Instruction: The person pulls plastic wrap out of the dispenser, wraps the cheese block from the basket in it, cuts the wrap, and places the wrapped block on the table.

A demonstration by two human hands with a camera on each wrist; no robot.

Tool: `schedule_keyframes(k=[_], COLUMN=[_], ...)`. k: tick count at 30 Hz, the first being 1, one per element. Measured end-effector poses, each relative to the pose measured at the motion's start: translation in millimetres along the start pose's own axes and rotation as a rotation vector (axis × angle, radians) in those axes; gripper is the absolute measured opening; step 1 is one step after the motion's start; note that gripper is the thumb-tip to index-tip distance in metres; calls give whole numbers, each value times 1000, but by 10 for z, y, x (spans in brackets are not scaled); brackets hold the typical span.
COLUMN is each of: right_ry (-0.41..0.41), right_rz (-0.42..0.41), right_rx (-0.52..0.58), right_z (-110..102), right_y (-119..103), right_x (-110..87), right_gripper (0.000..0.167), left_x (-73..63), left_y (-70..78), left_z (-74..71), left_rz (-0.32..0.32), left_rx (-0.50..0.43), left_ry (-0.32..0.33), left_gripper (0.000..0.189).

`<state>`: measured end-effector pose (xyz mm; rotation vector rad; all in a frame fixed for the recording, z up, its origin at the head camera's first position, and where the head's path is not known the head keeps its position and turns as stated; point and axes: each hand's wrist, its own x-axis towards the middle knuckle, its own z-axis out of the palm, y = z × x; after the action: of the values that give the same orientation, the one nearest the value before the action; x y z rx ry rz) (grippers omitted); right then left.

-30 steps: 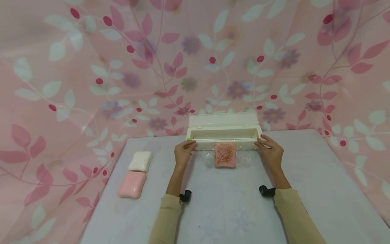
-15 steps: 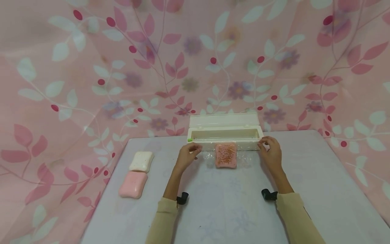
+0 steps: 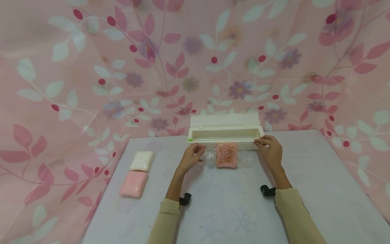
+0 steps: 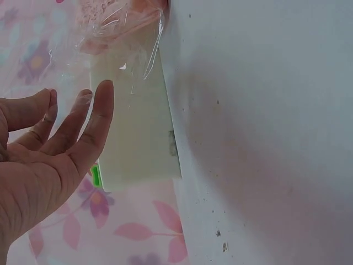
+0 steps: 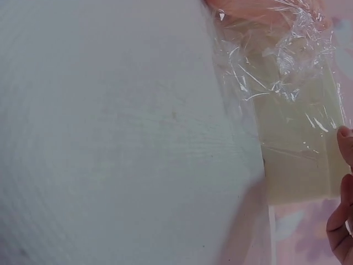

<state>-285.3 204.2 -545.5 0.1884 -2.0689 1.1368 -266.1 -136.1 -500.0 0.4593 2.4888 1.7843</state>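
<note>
A pink soap bar with a brownish flecked top stands against the front of a white cling film dispenser. Clear cling film lies over the bar and spreads to both sides, crinkled and glossy in the right wrist view. My left hand pinches the film left of the bar between thumb and index finger, the other fingers loosely bent. At the dispenser's right front, my right hand pinches the film's other side. Only the right hand's fingertips show at the edge of the right wrist view.
The dispenser's lid leans open toward the floral backdrop. A green slider sits at its left end. On the left of the table lie a white soap bar and a plain pink soap bar, almost end to end.
My left hand has shifted right, from the dispenser's left end toward the pink bar. The right hand has moved only slightly. The dispenser and bars stay in place.
</note>
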Motion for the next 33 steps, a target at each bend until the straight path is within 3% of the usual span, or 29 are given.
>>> schedule_keyframes(k=[4,10,14,17,19,22,26,30,33], right_ry=[-24,-175,-318,-413,-449,-472,-492,-515,-532], right_rz=[8,122,199,224,231,254,271,203,159], right_rx=[10,13,179,319,353,375,319,218,186], right_z=[3,-6,-36,-48,-48,-53,-55,-45,-41], right_y=[20,-21,-121,-185,-209,-243,-280,-292,-294], right_x=[-25,-87,-110,-122,-131,-147,-169,-195,-210], right_gripper=[10,7,9,13,16,19,31,53,54], left_x=[-8,-8,-13,-22,-21,-13,-1,2,-1], left_y=[10,17,9,12,9,4,-8,-21,-29], left_z=[41,102,137,160,175,203,240,279,304], left_rz=[-39,-103,-111,-105,-104,-110,-87,-38,-15], left_rx=[-57,-99,-108,-107,-94,-42,101,229,278], left_ry=[9,53,69,53,28,-4,-27,-14,9], left_gripper=[18,12,10,13,21,47,80,70,49])
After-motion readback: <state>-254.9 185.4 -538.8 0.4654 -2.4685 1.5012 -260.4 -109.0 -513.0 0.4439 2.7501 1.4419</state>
